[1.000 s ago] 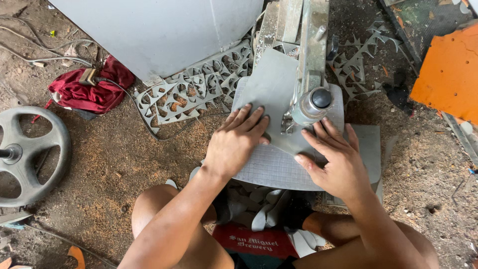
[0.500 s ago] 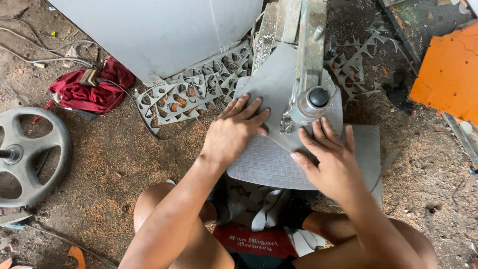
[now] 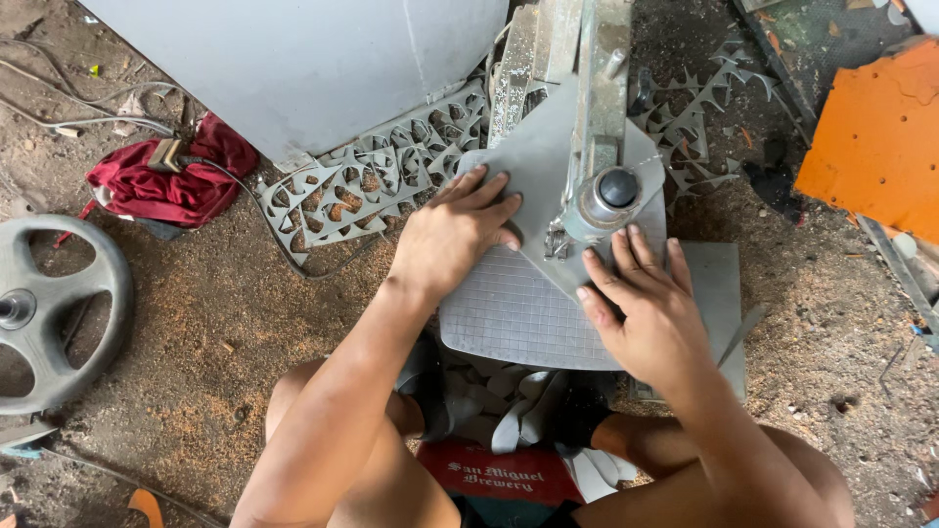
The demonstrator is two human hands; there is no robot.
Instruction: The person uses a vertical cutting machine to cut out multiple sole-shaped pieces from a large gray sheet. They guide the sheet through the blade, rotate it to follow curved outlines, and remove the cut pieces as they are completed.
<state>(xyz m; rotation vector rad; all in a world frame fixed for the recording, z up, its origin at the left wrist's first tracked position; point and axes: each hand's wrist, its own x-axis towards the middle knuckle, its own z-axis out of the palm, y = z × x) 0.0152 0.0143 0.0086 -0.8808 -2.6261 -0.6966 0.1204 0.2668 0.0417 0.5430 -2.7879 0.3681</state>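
A grey wheel point(image 3: 44, 313) lies far left, then a red cloth point(image 3: 166, 181). Your left hand point(image 3: 452, 235) presses flat, fingers spread, on the grey sheet point(image 3: 533, 176). The sheet lies on the saw table point(image 3: 509, 313). Your right hand point(image 3: 650, 313) also presses it flat, gripping nothing.

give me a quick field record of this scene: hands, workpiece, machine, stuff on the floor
left hand: left hand flat on the grey sheet, fingers spread
right hand: right hand flat on the same sheet, beside the saw head
machine: upright saw arm over a gridded table
cut pieces: grey fretwork offcuts left of the table
floor: sawdust, red cloth, grey wheel, orange board
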